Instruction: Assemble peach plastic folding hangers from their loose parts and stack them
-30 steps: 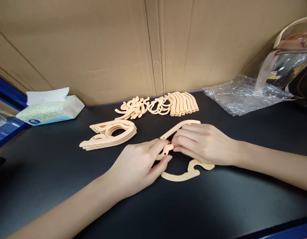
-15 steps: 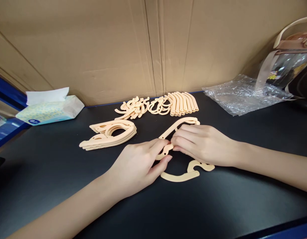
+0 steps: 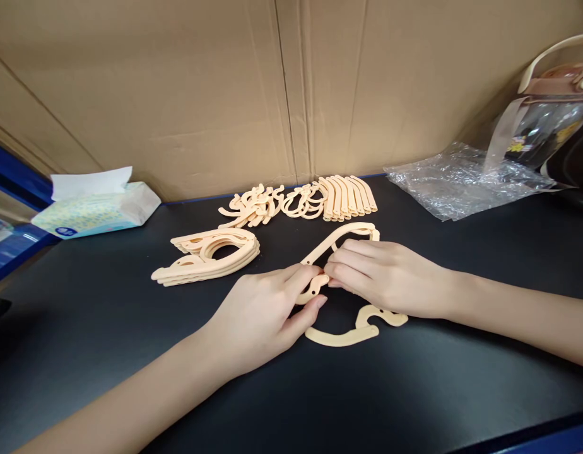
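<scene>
My left hand [image 3: 267, 309] is closed on a peach plastic folding hanger [image 3: 336, 238], its thumb and index finger beside a curved end piece with a small hole [image 3: 315, 289]. My right hand [image 3: 386, 274] grips the same hanger from the other side, fingertips almost meeting the left ones. The joint between the hands is mostly covered by fingers. One hanger arm slants up and away behind them. Just nearer on the table lie a loose curved bar [image 3: 341, 338] and a hook-shaped piece [image 3: 388, 316], partly overlapping.
Stacked folded hangers [image 3: 225, 260] lie left of my hands. Farther back sit a pile of small hook pieces [image 3: 256, 205], ring-like pieces [image 3: 303, 200] and a row of bars [image 3: 348, 197]. A tissue pack [image 3: 95, 211], clear plastic bag [image 3: 462, 183] and bottle [image 3: 537, 132] stand near the cardboard wall.
My right hand has shifted very slightly toward me. Both hands keep their hold on the hanger, and the pieces on the table stay where they were.
</scene>
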`<state>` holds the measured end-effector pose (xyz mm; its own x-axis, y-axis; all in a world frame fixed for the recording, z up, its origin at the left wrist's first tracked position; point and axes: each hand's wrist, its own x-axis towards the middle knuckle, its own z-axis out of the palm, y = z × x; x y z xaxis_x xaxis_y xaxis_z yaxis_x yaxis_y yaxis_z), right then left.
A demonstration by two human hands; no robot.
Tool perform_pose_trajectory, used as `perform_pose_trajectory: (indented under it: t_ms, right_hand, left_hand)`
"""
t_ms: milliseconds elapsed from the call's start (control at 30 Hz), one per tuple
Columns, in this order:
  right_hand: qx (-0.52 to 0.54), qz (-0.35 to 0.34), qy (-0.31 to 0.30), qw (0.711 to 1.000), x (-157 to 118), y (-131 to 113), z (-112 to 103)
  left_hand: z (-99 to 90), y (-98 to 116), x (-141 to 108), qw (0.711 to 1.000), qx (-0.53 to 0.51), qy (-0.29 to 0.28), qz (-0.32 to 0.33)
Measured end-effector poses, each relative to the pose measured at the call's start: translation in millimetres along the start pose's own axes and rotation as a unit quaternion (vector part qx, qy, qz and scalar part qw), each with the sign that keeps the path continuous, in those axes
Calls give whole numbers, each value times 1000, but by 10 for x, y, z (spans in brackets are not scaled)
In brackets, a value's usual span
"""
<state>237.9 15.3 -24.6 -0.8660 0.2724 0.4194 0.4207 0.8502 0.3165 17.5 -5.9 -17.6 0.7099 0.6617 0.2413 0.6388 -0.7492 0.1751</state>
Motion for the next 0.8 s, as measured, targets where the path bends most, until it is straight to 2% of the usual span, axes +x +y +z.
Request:
perform_pose_trajectory:
  t_ms: [600, 800]
  right_hand:
    - [23, 23, -44, 999, -1, -4, -36]
    - [43, 40, -60, 996, 6, 5, -37]
  left_hand:
    - [-11, 2, 9, 1000, 2, -13, -10]
    - [-14, 53, 9, 998, 9, -2, -63]
